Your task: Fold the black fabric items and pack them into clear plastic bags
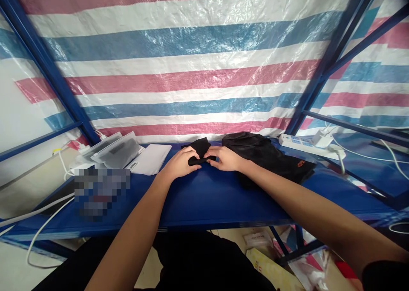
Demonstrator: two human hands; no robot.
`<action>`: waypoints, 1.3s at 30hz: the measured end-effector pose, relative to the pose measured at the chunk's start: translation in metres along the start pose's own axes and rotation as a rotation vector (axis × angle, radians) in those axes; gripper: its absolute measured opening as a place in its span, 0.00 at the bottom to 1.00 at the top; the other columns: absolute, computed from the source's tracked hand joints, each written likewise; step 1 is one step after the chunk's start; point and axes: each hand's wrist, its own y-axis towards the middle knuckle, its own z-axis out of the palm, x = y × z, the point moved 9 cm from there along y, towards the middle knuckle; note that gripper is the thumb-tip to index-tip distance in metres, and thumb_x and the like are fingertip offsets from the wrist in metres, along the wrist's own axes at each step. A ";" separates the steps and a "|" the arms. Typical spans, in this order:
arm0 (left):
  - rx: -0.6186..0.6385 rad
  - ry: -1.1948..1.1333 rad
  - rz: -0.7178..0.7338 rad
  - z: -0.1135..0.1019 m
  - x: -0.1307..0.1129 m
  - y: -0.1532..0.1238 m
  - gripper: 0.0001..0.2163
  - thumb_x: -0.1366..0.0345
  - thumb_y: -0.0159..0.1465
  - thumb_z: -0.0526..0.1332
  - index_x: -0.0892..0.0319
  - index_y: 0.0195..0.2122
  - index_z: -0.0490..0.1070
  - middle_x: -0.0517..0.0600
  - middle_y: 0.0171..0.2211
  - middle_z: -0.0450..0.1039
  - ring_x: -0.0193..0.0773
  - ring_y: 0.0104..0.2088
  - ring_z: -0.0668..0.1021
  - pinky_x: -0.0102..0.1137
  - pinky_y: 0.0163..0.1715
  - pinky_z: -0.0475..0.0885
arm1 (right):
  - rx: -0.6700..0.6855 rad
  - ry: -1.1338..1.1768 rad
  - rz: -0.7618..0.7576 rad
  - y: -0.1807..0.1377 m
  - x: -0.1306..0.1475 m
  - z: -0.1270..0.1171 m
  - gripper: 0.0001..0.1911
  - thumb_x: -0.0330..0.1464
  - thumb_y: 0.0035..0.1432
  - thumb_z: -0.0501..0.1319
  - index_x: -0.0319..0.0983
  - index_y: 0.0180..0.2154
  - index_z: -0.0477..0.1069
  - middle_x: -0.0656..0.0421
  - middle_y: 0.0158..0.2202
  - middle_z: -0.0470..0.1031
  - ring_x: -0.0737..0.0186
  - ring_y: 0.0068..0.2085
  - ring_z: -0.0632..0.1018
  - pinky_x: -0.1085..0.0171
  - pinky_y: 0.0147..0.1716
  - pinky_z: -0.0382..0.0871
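Observation:
Both hands meet at the back middle of a blue shelf board point(204, 197). My left hand point(180, 163) and my right hand point(225, 158) are closed on a small piece of black cloth point(198, 150), pinching a rolled or folded edge of it between the fingers. The cloth lies on the board, its far part bunched up behind the fingers. Just to the right of my right hand sits a larger heap of black fabric point(265, 152) with a small orange mark.
Clear plastic packets point(116, 150) and white paper point(150, 159) lie at the back left, with white cables point(44, 214) hanging over the left edge. A white power strip point(303, 144) with plugs sits at the back right. A striped tarp point(191, 69) and blue frame bars close in the space.

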 end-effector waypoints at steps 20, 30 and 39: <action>-0.104 -0.109 -0.257 -0.011 0.036 0.001 0.13 0.49 0.65 0.74 0.51 0.43 0.84 0.49 0.44 0.87 0.48 0.43 0.85 0.39 0.45 0.78 | -0.046 0.402 0.215 -0.001 -0.039 0.010 0.17 0.45 0.68 0.69 0.40 0.49 0.81 0.56 0.40 0.84 0.58 0.39 0.82 0.62 0.38 0.75; 0.026 0.086 -0.013 -0.015 0.008 -0.003 0.06 0.58 0.66 0.74 0.49 0.43 0.86 0.51 0.48 0.83 0.48 0.50 0.83 0.40 0.52 0.78 | 0.000 0.132 0.008 -0.005 -0.010 -0.008 0.14 0.40 0.71 0.68 0.41 0.51 0.84 0.51 0.46 0.84 0.53 0.43 0.84 0.57 0.47 0.77; -0.035 -0.165 -0.305 -0.015 0.039 -0.005 0.13 0.49 0.71 0.66 0.51 0.46 0.84 0.49 0.41 0.87 0.46 0.40 0.86 0.37 0.43 0.78 | 0.020 0.660 0.320 -0.006 -0.047 0.012 0.26 0.52 0.66 0.70 0.40 0.53 0.77 0.62 0.31 0.78 0.63 0.29 0.78 0.63 0.33 0.74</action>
